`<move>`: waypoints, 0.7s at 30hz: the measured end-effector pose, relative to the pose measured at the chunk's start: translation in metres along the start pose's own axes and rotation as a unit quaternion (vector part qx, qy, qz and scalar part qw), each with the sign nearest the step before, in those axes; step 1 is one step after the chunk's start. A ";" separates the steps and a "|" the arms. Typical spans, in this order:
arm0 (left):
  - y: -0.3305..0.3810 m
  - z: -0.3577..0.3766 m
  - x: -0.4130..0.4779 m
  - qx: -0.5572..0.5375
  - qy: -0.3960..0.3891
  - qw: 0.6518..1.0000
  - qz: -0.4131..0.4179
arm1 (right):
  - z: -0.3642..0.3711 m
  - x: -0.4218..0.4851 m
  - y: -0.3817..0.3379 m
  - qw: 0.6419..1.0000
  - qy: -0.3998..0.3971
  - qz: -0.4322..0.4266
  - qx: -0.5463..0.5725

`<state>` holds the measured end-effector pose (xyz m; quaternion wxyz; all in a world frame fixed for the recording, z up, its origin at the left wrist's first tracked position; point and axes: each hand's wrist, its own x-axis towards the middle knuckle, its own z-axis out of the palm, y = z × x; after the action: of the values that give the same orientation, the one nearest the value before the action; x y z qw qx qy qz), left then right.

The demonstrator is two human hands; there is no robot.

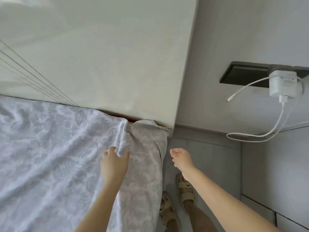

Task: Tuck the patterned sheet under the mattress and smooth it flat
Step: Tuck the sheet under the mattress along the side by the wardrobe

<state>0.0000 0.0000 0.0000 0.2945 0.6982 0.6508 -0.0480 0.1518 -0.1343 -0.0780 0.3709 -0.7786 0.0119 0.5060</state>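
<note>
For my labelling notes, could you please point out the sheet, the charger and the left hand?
sheet (50, 148), head view, wrinkled top surface
charger (282, 84), head view, white body
left hand (114, 163), head view, back of hand

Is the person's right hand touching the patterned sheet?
No: the right hand hangs over the floor, apart from the patterned sheet, and holds nothing.

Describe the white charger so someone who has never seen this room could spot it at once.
From the pale headboard, look right along the grey wall to the dark socket plate. The white charger is plugged into that plate. It is the only boxy white block there, with white cables trailing from it, one ending loose in the air.
</note>
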 end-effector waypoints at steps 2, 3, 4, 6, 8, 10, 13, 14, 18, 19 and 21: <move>-0.005 0.012 0.017 0.017 0.004 1.000 -0.016 | 0.014 0.025 0.004 1.000 0.004 0.009 0.009; -0.009 0.017 0.025 0.025 0.001 1.000 -0.015 | 0.022 0.037 0.005 1.000 0.002 0.008 0.012; -0.012 0.021 0.030 0.033 0.000 0.999 -0.013 | 0.029 0.047 0.005 1.000 -0.002 0.010 0.018; -0.018 0.030 0.038 0.021 0.021 1.000 0.006 | 0.046 0.068 0.012 1.000 -0.012 -0.003 0.024; -0.021 0.031 0.041 0.002 0.045 0.999 0.014 | 0.055 0.078 0.017 0.998 0.030 -0.048 0.012; -0.024 0.026 0.041 -0.022 0.052 0.998 0.023 | 0.057 0.076 0.017 0.991 0.087 -0.094 -0.034; -0.026 0.018 0.037 -0.037 0.057 0.997 0.034 | 0.041 0.045 0.020 0.972 0.159 -0.156 -0.069; -0.027 0.016 0.036 -0.040 0.056 0.997 0.035 | 0.028 0.032 0.025 0.967 0.182 -0.168 -0.068; -0.019 0.013 0.035 -0.016 0.028 0.999 0.037 | -0.038 -0.036 0.034 0.928 0.282 -0.231 -0.073; -0.013 0.014 0.035 0.006 0.016 0.999 0.046 | -0.047 -0.049 0.035 0.915 0.302 -0.252 -0.087; 0.004 0.017 0.031 0.087 0.023 0.992 0.092 | -0.046 -0.060 0.038 0.895 0.323 -0.284 -0.121</move>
<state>0.0135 0.0193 -0.0266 0.2203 0.7792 0.5835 -0.0611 0.1439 -0.2104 -0.0413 0.3775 -0.9082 -0.1520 0.0975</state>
